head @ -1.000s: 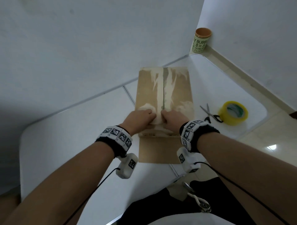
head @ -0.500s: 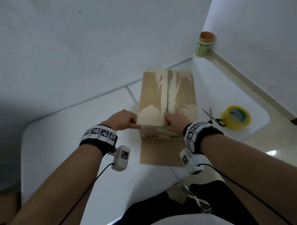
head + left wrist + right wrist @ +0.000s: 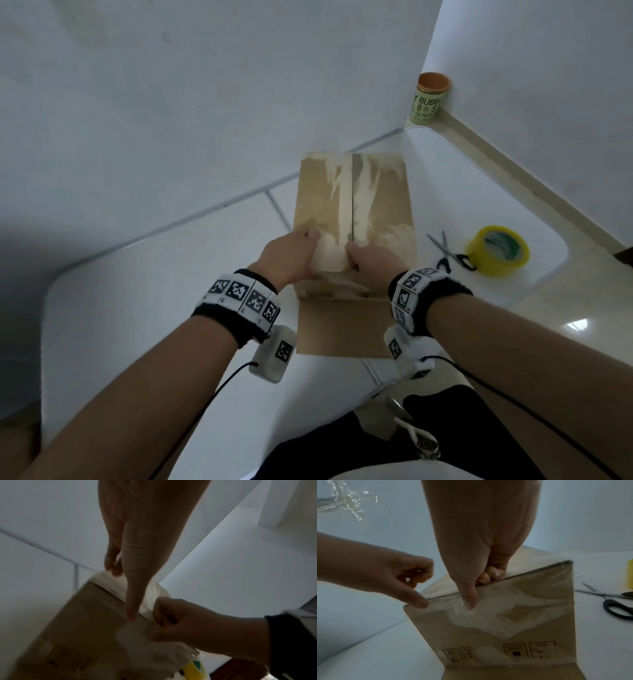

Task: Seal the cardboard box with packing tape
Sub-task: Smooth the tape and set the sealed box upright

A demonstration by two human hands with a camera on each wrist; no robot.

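Note:
The brown cardboard box [image 3: 376, 205] stands on the white table [image 3: 137, 308], its top flaps closed along a middle seam, with pale torn patches. My left hand [image 3: 308, 246] holds the near top edge left of the seam, fingers on top and thumb [image 3: 418, 601] on the front face. To the right of the seam my right hand [image 3: 356, 253] pinches the same edge, fingers curled on top, thumb [image 3: 469, 600] pressing glossy clear film on the front face. The yellow tape roll [image 3: 496, 250] lies to the right of the box, untouched.
Black-handled scissors [image 3: 448, 250] lie between box and tape roll. A flat cardboard flap [image 3: 342, 329] lies in front of the box. A green cup [image 3: 430, 97] stands in the far corner by the walls. The table's right edge drops to tiled floor [image 3: 582, 325].
My left hand slid out to the box's left near corner, then came partway back toward the seam. My right hand stayed beside the seam at the near edge.

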